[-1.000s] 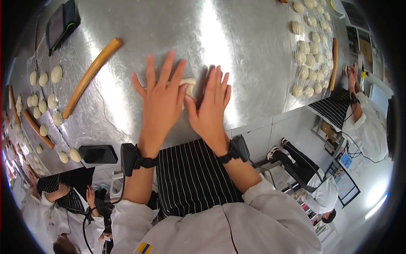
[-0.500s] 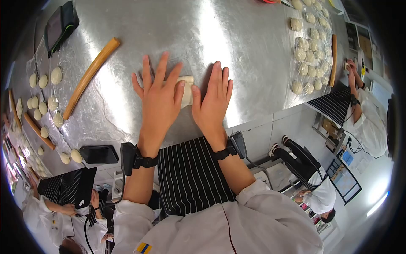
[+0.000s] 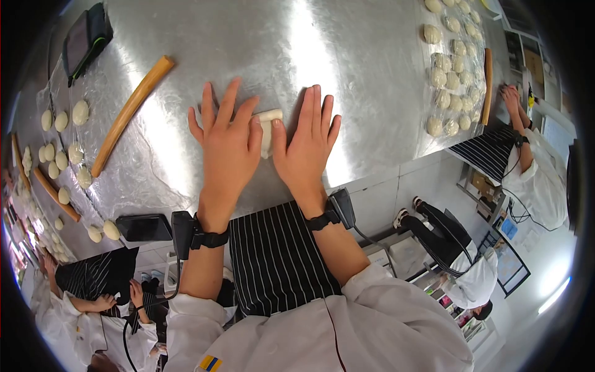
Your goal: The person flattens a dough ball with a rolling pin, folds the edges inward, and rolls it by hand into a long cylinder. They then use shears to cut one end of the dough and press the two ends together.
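Note:
A small flat piece of pale dough (image 3: 266, 137) lies on the steel table, its far edge curled into a thick roll. My left hand (image 3: 229, 149) is open over the table with fingers spread, its thumb at the dough's left side just below the roll. Opposite it, my right hand (image 3: 304, 149) has its fingers stretched out flat, and its thumb tip touches the right end of the dough near the roll. Part of the dough's left side is hidden by my left hand.
To the left lie a wooden rolling pin (image 3: 132, 116), several dough balls (image 3: 80, 113), a black phone (image 3: 144, 227) and a dark case (image 3: 87, 42). Plastic-covered dough balls (image 3: 453, 80) sit at the right beside another rolling pin (image 3: 488, 87). Co-workers (image 3: 536, 180) are around the table.
Both my hands have shifted slightly left, and more of the dough's rolled far edge shows between my thumbs. At the right, the co-worker's hands have come together.

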`<state>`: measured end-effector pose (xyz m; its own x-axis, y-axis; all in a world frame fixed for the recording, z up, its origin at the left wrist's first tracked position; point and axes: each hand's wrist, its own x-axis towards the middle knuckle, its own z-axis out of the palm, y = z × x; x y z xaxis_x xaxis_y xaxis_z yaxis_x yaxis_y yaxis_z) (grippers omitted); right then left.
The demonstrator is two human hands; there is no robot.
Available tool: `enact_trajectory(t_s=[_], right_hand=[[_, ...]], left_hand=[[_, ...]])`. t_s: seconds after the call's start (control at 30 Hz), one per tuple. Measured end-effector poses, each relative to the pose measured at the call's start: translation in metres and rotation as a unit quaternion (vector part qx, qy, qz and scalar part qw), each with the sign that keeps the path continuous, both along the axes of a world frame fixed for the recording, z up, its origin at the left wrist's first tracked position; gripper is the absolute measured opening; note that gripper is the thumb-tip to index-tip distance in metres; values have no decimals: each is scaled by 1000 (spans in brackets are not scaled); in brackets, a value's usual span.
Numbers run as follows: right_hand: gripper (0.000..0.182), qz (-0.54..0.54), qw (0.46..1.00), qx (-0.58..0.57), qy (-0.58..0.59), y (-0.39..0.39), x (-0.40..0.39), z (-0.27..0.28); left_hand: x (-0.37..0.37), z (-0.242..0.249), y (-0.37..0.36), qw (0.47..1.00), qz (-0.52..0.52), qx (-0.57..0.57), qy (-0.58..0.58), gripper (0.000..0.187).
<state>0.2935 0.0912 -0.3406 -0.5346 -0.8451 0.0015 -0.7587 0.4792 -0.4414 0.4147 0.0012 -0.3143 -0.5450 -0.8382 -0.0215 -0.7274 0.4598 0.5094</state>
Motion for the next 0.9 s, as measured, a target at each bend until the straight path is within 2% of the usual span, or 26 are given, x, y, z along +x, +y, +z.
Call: enact_trajectory(t_s=[0.1, 0.33, 0.43, 0.5, 0.53, 0.6, 0.63, 0.67, 0.7, 0.77, 0.8, 0.9], right_hand=[[81, -9, 998, -29, -49, 4, -3, 0], [78, -9, 1000, -2, -25, 1, -1, 3], [78, -14, 995, -35, -96, 8, -4, 10], [76, 30, 990, -68, -122, 14, -1, 15], [76, 32, 989, -69, -126, 19, -3, 15], [75, 74, 985, -78, -133, 30, -8, 12], [74, 68, 987, -73, -124, 30, -12, 11], [74, 61, 987, -70, -131, 30, -13, 9], [73, 68, 990, -38, -121, 24, -10, 13], [73, 78, 991, -8, -111, 12, -4, 19], [72, 101, 989, -17, -106, 6, -1, 18], [72, 127, 988, -20, -89, -7, 0, 10]], left_hand=[[2, -1, -1, 1000, -6, 0, -2, 33], [12, 0, -4, 1000, -26, -1, -4, 36], [30, 12, 1, 1000, 6, -10, -13, 41], [53, 18, 2, 997, 60, -16, 55, 48], [67, 18, 2, 997, 62, -18, 51, 48], [98, 15, 8, 948, 209, 108, 215, 53], [108, 17, 12, 932, 247, 146, 223, 55], [112, 14, 16, 933, 251, 139, 216, 55], [112, 9, 21, 964, 204, 91, 144, 60], [104, 1, 29, 992, 124, 29, 26, 81], [91, 4, 35, 989, 141, 49, -18, 80], [77, -9, 39, 981, 185, 52, -32, 79]])
